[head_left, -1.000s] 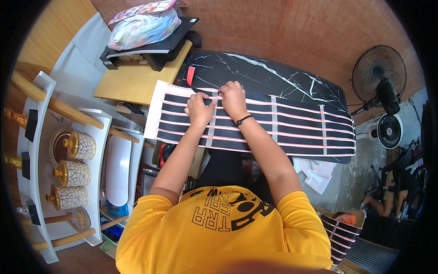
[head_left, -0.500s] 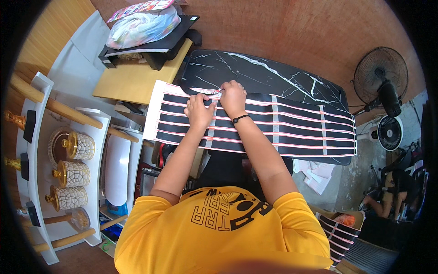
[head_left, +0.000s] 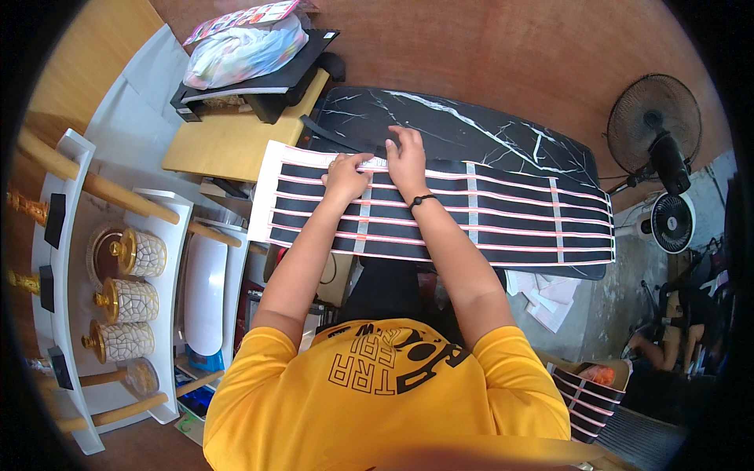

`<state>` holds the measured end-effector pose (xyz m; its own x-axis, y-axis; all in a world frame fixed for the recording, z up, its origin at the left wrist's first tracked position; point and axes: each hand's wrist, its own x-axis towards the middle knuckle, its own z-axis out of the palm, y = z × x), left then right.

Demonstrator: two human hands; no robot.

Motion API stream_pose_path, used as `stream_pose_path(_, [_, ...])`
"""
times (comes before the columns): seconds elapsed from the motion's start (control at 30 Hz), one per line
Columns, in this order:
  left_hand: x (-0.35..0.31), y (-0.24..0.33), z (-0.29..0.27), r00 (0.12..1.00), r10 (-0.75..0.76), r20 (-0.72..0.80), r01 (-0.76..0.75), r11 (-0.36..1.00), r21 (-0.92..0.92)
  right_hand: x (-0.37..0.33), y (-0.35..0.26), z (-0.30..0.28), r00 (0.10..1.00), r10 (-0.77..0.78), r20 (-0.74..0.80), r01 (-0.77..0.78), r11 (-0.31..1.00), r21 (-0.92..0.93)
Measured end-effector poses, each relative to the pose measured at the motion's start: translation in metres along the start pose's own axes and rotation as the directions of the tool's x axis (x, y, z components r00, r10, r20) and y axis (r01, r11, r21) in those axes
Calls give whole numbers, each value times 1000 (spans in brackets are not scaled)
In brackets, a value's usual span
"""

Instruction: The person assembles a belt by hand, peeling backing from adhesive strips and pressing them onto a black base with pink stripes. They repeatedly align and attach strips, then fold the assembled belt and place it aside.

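A long white sheet [head_left: 261, 196] carries several black strips [head_left: 518, 213], edged with pink-red lines and crossed by grey bands of tape [head_left: 473, 206]. My left hand [head_left: 345, 177] lies on it near its far left part, fingers spread and pressing on the surface. Just right of it, my right hand [head_left: 406, 163] rests at the sheet's far edge, fingers stretched beyond it and nothing visible in them. A loose black strip [head_left: 328, 135] lies beyond that edge, left of my right hand; its right end passes behind my left fingers.
Under the sheet stands a table with a black marble-pattern top [head_left: 463, 118]. A yellow wooden table [head_left: 228, 149] at the left holds a black printer [head_left: 275, 98] and a plastic bag [head_left: 243, 55]. Shelves with gold-lidded jars [head_left: 129, 301] stand left; fans [head_left: 656, 125] stand right, with another person [head_left: 679, 330] below.
My right hand has opened from a pinch, its fingers now reaching farther away. The black strip at the far edge has moved outward and lies straighter. My left hand stays nearly in place.
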<state>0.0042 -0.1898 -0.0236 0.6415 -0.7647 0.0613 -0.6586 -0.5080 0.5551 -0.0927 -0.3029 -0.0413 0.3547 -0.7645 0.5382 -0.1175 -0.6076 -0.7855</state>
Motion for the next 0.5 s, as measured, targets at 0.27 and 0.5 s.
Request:
stream_pose_path(0.27, [-3,-4,16,974,-48,-223,-6,972,-235,-20,8,-33,885,52,462,-9,995,-96])
stream_pose_path(0.5, [-18,-18,2,950,47,-309,-158,925,-346,-27,4,-27,905,89,415,-110,993,29])
